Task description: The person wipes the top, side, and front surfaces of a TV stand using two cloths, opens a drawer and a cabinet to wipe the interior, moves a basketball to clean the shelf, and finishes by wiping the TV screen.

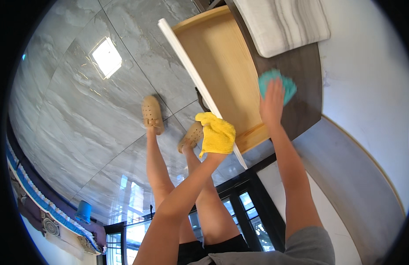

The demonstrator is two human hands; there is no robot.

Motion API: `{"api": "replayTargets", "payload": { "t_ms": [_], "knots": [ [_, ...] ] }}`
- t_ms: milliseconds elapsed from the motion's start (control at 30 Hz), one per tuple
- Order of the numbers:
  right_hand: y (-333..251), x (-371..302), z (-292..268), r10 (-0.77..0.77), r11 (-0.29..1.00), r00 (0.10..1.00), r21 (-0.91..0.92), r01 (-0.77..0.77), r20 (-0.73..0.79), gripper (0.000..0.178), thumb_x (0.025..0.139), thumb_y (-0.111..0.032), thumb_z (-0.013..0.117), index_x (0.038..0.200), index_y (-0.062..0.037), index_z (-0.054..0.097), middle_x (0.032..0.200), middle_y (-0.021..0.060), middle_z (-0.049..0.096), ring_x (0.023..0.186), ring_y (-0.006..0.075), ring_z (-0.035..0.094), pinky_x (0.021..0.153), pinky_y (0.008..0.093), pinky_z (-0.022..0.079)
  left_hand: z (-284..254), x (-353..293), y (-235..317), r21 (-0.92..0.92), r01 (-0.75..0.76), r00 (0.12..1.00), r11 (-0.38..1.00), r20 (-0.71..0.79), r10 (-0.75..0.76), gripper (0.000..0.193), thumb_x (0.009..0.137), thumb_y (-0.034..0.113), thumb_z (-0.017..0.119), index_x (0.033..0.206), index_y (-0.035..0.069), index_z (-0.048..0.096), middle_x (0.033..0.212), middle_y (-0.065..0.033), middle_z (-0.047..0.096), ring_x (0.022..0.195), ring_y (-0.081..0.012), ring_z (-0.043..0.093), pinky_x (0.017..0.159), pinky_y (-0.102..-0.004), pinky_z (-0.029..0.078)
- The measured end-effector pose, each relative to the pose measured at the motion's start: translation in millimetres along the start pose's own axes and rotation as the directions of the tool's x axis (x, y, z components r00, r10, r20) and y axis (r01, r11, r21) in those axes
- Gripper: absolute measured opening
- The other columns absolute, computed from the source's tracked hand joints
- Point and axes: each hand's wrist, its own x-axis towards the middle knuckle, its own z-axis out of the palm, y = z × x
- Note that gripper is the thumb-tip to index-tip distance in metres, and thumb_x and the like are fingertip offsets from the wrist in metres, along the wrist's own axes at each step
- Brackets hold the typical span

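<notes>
My right fingers (275, 92) are at the right of centre in the frame, laid outstretched over a bunched teal cloth (290, 89). They look straight rather than clenched, but the picture is blurred there and I cannot tell whether they pinch any of the fabric. The teal cloth is on the dark brown tabletop (303, 75), near the edge beside the open drawer (222, 62).

My left fingers are hidden in a yellow cloth (218, 134), just below the centre of the frame, so I cannot tell how tightly they are closed. The yellow cloth covers that hand down to the wrist and overlaps the white drawer front (188, 68), toward its lower end. The drawer shows pale wood inside, and its front slants from the upper middle of the frame down toward the lower centre. A dark handle (201, 100) sits on the outer side of that front.

At the upper right, a white and grey streaked pad (284, 26) lies on the tabletop. My tan clogs (152, 114) stand on the grey marbled floor (81, 110), left of the yellow cloth. A blue bucket (83, 212) shows at the lower left, and a black-framed glass door (244, 216) at the bottom.
</notes>
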Motion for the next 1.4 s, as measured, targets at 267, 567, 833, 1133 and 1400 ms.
{"api": "replayTargets", "payload": {
  "t_ms": [267,567,833,1133,1400],
  "knots": [
    [163.4,-215.2,-64.0,0.559,0.191,0.571,0.576,-0.794,0.601,0.038,0.08,0.001,0.04,0.115,0.0002,0.053,0.116,0.0136,0.055,0.108,0.0223,0.053,0.088,0.0349,0.045,50.5,68.1,52.4,0.003,-0.209,0.938,0.978,-0.283,0.201,0.029,0.084,0.017,0.046,0.11,0.005,0.052,0.109,-0.0163,0.052,0.102,-0.0315,0.049,0.086,-0.0417,0.04],
    [1.6,96.7,-162.9,0.102,0.811,0.991,0.571,-0.132,0.086,0.052,0.086,-0.015,0.05,0.134,-0.0054,0.032,0.136,0.0157,0.034,0.125,0.0296,0.034,0.1,0.0461,0.031,-57.1,160.6,87.5,0.546,-0.396,0.796,0.738,-0.197,0.573,0.042,0.063,0.026,0.061,0.098,0.002,0.06,0.098,-0.0178,0.056,0.091,-0.0366,0.051,0.074,-0.0448,0.04],
    [-132.2,302.3,-122.6,-0.239,0.971,0.913,-0.091,0.221,-0.332,0.065,0.079,-0.023,0.06,0.136,-0.0196,0.031,0.139,0.0141,0.029,0.124,0.0383,0.031,0.093,0.0636,0.027,-208.3,211.0,37.7,0.244,-0.427,0.726,0.871,-0.482,0.491,0.03,0.072,0.026,0.058,0.094,0.006,0.059,0.089,-0.0138,0.06,0.084,-0.0308,0.055,0.072,-0.039,0.043],
    [-176.1,444.7,-146.2,-0.1,0.866,0.91,0.414,0.279,-0.403,0.057,0.072,-0.003,0.055,0.127,-0.0134,0.045,0.131,0.0146,0.042,0.122,0.0314,0.038,0.098,0.0487,0.032,-456.5,260.5,88.4,0.457,-0.326,0.797,0.828,-0.338,0.5,0.027,0.078,0.03,0.055,0.079,0.004,0.058,0.088,-0.0153,0.058,0.082,-0.0315,0.055,0.064,-0.041,0.041],
    [-226.7,328.9,-91.1,0.329,0.319,0.892,0.853,-0.413,0.309,0.036,0.075,0.006,0.044,0.106,-0.0056,0.06,0.113,0.0095,0.058,0.106,0.0155,0.053,0.087,0.025,0.04,-536.7,426.8,64.2,0.292,-0.534,0.762,0.794,-0.243,0.601,0.04,0.084,0.02,0.054,0.121,0.007,0.046,0.119,-0.0132,0.049,0.115,-0.0288,0.044,0.099,-0.0389,0.031]
  ]
}}
